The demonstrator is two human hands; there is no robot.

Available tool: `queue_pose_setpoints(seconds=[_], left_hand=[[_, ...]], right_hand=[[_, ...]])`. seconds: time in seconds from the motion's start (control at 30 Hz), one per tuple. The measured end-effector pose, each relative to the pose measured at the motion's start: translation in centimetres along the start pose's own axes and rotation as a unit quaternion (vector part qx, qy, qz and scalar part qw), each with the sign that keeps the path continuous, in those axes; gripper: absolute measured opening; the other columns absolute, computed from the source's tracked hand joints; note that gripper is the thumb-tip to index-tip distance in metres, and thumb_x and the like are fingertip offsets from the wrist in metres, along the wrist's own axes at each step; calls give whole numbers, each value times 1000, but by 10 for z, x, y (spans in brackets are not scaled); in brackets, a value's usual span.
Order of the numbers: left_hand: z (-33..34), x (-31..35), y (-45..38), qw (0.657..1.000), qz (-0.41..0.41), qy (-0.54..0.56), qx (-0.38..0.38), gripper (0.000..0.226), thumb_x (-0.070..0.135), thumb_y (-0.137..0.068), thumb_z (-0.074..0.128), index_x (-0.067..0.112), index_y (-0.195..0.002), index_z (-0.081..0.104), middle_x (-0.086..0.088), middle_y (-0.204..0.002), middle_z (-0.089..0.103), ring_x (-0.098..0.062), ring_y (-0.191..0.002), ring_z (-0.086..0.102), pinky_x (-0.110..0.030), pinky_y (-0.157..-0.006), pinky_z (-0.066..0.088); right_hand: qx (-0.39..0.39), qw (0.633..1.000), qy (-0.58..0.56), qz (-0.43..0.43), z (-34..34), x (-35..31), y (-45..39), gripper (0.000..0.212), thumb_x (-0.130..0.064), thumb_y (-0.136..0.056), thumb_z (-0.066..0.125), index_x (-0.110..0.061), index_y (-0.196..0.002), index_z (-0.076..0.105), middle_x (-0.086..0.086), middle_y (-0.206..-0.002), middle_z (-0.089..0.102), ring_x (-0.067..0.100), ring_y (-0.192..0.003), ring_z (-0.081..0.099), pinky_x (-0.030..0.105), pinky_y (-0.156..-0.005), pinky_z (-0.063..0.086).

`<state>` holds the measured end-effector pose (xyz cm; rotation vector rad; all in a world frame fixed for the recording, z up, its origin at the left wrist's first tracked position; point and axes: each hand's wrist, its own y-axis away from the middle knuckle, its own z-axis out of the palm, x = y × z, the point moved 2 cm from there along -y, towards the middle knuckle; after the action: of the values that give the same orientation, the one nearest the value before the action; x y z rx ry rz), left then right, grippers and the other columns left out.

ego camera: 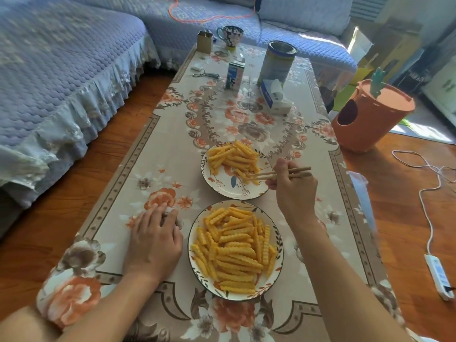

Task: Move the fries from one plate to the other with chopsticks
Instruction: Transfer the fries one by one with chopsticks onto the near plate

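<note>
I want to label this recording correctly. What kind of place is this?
Most likely a home living room. A sofa with a quilted blue cover wraps round a low table under a flowered cloth, and household things stand on it: a mug, a tissue box.

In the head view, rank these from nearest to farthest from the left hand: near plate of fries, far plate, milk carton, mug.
From the left hand:
1. Near plate, just right of it.
2. Far plate, ahead and right.
3. Milk carton, mid-table.
4. Mug, far end.
</note>
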<state>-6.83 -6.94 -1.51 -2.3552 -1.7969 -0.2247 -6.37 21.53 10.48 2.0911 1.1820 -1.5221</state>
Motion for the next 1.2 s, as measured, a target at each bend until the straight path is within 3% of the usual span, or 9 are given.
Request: queue_pose_setpoints(seconds=[0.23,0.4,0.57,0.73,0.83,1.07,1.2], left_hand=[[-1,0,0,1000,-3,6,-4,52,37,-92,35,22,-136,58,-11,-149,50,-30,-142,39,-49,-121,28],[-3,1,1,1000,-6,12,2,52,36,-91,36,21,-136,58,-12,-148,51,-30,-142,39,-50,-121,28],[-3,2,2,1000,-3,14,8,51,35,-91,37,20,-135,58,-12,-147,51,-32,-141,39,-51,-119,30],[-3,2,2,1000,-6,14,8,50,34,-91,37,20,-133,59,-13,-144,52,-32,-138,41,-53,-117,34],[-3,3,3,1000,-6,13,11,50,34,-91,37,19,-132,60,-13,-143,53,-33,-137,42,-53,-116,34],[-2,2,2,1000,-2,9,5,50,36,-92,36,21,-135,57,-12,-146,51,-31,-140,40,-51,-118,32],[-1,1,1,1000,-1,3,5,51,35,-92,36,20,-135,58,-13,-146,51,-32,-141,40,-51,-119,31]], right_hand=[[3,999,-28,28,-1,-5,2,36,-37,-105,55,-21,-75,68,4,-59,70,26,-57,72,54,-66,62],[51,990,-95,88,-52,-27,25,41,-36,-106,52,-8,-79,66,18,-66,70,32,-56,72,39,-56,63],[92,983,-100,121,-100,-28,56,47,-39,-107,50,-5,-78,63,15,-60,69,33,-54,72,36,-53,62],[81,981,-103,144,-98,-17,79,46,-38,-106,51,-6,-76,65,15,-62,71,32,-55,72,37,-57,61],[60,983,-98,145,-98,-16,80,41,-36,-104,55,-6,-78,66,15,-65,72,31,-57,73,37,-58,62],[96,985,-83,120,-112,-19,51,38,-33,-106,53,-4,-84,67,11,-64,72,30,-57,73,37,-56,63],[77,989,-81,93,-87,-14,29,34,-35,-106,53,-12,-86,69,9,-67,74,28,-61,75,40,-64,64]])
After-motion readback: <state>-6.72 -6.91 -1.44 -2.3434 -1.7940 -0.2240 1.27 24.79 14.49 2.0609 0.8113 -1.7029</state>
